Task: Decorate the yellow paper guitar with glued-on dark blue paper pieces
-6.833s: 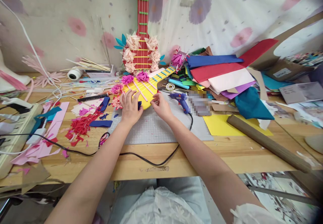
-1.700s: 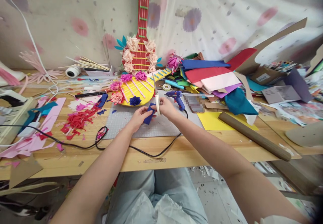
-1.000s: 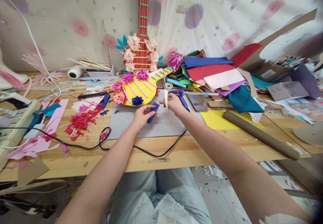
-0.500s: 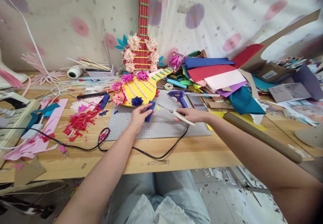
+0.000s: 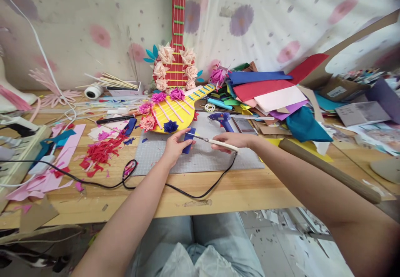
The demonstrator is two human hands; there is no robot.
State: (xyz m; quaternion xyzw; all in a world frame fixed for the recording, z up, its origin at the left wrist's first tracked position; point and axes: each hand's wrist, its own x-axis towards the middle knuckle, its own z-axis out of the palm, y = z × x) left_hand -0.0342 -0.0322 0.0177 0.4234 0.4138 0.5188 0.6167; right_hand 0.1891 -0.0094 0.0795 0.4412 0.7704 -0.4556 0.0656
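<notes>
A small dark blue piece of paper (image 5: 188, 142) is pinched between the thumb and fingers of my left hand (image 5: 175, 147). My right hand (image 5: 227, 140) is closed on white-handled scissors (image 5: 225, 145), whose blades reach left across the blue paper. Both hands are over a grey cutting mat (image 5: 162, 160). Just behind them lies a yellow paper guitar (image 5: 175, 114) with pink strips and paper flowers, among them a dark blue flower (image 5: 170, 126) close to my left hand. A blue glue gun (image 5: 221, 119) rests on the mat behind my right hand.
A red guitar (image 5: 175, 75) with pale roses stands against the curtain. Red paper scraps (image 5: 103, 150) lie at left, stacked coloured sheets (image 5: 265, 89) at right. A black cord (image 5: 187, 193) loops along the front; a brown tube (image 5: 328, 170) lies beside my right forearm.
The scissors have moved left, and their blades now cross the blue paper instead of pointing at its edge. My left hand has shifted slightly right, with the paper turned more upright.
</notes>
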